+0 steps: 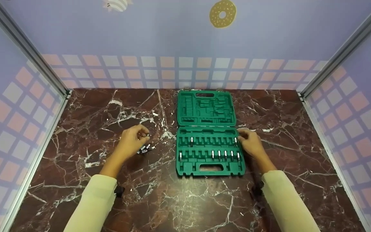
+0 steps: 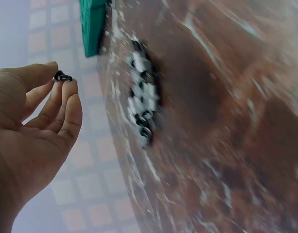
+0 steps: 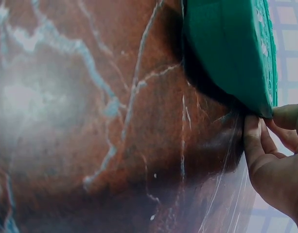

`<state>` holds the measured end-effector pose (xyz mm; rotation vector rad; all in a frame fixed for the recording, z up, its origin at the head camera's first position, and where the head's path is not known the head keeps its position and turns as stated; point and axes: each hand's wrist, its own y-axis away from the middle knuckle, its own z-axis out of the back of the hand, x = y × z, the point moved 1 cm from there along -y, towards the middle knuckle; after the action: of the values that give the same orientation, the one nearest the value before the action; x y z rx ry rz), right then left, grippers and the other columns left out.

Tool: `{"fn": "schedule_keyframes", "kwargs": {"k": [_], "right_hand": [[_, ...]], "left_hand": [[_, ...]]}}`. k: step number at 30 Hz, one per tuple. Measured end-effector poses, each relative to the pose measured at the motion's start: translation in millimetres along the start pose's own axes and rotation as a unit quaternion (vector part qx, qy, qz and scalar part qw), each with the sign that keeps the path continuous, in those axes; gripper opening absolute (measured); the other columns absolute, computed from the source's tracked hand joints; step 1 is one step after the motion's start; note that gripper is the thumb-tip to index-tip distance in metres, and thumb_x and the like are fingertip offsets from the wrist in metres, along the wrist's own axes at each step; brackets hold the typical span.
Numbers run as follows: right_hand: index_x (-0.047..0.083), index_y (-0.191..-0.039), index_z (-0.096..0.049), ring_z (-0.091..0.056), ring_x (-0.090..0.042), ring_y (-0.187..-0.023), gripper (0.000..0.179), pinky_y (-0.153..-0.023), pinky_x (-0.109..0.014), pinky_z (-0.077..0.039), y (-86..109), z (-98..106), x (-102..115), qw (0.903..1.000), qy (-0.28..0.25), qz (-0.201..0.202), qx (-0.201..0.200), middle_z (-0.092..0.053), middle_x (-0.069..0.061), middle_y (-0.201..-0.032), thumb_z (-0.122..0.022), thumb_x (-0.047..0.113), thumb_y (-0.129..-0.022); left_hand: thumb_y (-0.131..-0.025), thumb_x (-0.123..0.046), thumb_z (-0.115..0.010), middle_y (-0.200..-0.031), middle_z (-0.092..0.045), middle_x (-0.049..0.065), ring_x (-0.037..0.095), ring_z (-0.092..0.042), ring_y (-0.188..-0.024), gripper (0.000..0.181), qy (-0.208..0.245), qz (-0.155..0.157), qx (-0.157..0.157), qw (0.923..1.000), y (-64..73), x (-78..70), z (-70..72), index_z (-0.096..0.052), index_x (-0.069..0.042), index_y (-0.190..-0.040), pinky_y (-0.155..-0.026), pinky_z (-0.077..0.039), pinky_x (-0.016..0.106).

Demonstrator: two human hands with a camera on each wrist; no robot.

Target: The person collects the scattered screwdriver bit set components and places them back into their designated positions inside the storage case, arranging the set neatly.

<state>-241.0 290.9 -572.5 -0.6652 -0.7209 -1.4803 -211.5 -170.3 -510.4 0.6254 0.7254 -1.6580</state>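
My left hand (image 1: 130,140) pinches a small metal socket bit (image 2: 63,76) between thumb and fingertips, its dark round end showing in the left wrist view. Just below that hand, a loose pile of silver-and-black socket bits (image 1: 144,149) lies on the table. A green plastic tool case (image 1: 217,169) lies unfolded, its lid laid back toward the far wall. Several socket bits (image 1: 219,154) stand in its two rows of slots, mostly in the near row. My right hand (image 1: 252,141) grips the case's right edge, thumb and fingers around the rim.
The dark red marbled table (image 1: 188,206) is enclosed by a patterned back wall (image 1: 159,38) and two side walls. The case lid (image 1: 206,108), with moulded recesses, reaches close to the back wall.
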Motion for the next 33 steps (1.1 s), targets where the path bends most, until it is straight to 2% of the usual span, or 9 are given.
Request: {"fn": "schedule_keyframes", "kwargs": {"k": [6,11,17,27,33], "right_hand": [[-0.001,-0.129,-0.067,-0.065,-0.037,-0.105,0.03,-0.091,-0.051,-0.053,0.5,1.3,-0.5,1.0,0.006,-0.001,0.0,-0.071,-0.024,-0.114,-0.06,0.003,-0.1],[-0.001,-0.132,-0.065,-0.065,-0.039,-0.108,0.032,-0.093,-0.053,-0.052,1.0,2.8,0.0,0.9999,0.001,-0.01,0.007,-0.07,-0.026,-0.117,-0.058,0.003,-0.101],[-0.002,-0.132,-0.065,-0.065,-0.039,-0.108,0.032,-0.094,-0.054,-0.053,1.1,1.8,1.6,0.9999,-0.002,-0.007,0.007,-0.069,-0.026,-0.118,-0.058,0.003,-0.101],[-0.002,-0.13,-0.067,-0.065,-0.038,-0.108,0.031,-0.094,-0.053,-0.052,1.0,-0.8,1.2,1.0,0.001,-0.004,0.001,-0.07,-0.025,-0.117,-0.06,0.003,-0.1],[-0.001,-0.129,-0.067,-0.065,-0.038,-0.107,0.03,-0.093,-0.053,-0.052,0.6,0.9,1.8,1.0,0.005,-0.007,0.003,-0.07,-0.025,-0.117,-0.059,0.002,-0.1]], "left_hand": [[-0.086,0.001,-0.077,-0.09,-0.072,0.014,0.026,-0.068,-0.081,0.016,0.019,0.007,0.014,0.9997,-6.1,-21.5,-9.9,-0.071,0.002,-0.101,-0.077,-0.058,0.036],[-0.086,0.001,-0.076,-0.093,-0.074,0.015,0.027,-0.07,-0.083,0.017,0.036,0.002,0.023,0.9991,-16.5,-39.0,-20.5,-0.072,0.002,-0.102,-0.08,-0.06,0.04],[-0.086,0.001,-0.077,-0.092,-0.074,0.014,0.025,-0.07,-0.082,0.016,0.048,-0.009,0.03,0.9984,-25.4,-55.6,-30.9,-0.072,0.001,-0.101,-0.078,-0.061,0.038],[-0.087,0.001,-0.077,-0.097,-0.074,0.013,0.023,-0.07,-0.085,0.017,0.077,-0.025,0.059,0.995,-25.3,-78.3,-52.1,-0.072,0.0,-0.103,-0.078,-0.061,0.034],[-0.088,-0.001,-0.079,-0.098,-0.074,0.01,0.021,-0.071,-0.087,0.016,0.069,-0.035,0.086,0.9933,-24.3,-88.5,-67.9,-0.072,-0.002,-0.102,-0.078,-0.061,0.032]]}}
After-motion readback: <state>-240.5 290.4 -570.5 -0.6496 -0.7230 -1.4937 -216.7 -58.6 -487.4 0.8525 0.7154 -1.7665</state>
